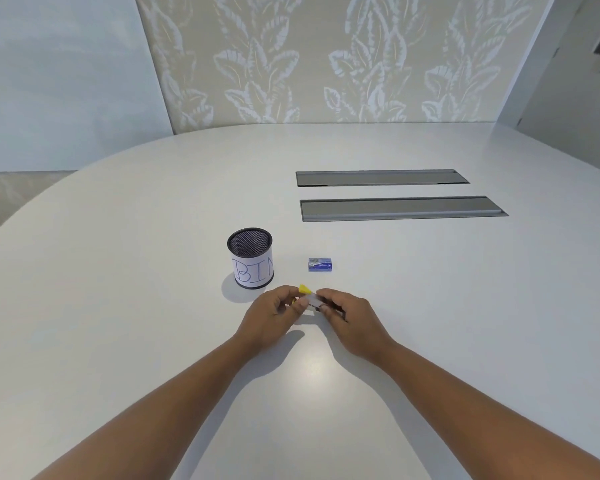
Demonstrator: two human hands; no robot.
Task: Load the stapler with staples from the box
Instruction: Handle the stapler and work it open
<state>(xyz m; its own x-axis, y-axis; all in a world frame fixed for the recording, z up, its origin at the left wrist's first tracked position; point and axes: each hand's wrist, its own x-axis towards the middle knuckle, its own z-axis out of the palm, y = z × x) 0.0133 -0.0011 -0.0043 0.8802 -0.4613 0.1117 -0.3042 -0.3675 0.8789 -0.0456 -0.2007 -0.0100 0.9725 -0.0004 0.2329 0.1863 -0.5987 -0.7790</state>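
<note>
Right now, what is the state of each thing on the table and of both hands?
stapler: held by both hands above the table
box: closed, lying flat, untouched
bin: upright
left hand: grip on stapler
right hand: grip on stapler

Two bare forearms come in from the lower edge, one from about 7 o'clock and one from about 5 o'clock, both uncovered along all that shows, with no sleeve or cuff in view. The left hand (274, 315) and the right hand (352, 318) are bare as well: no glove is worn. Whether any ring sits on a finger cannot be told at this size.
</note>
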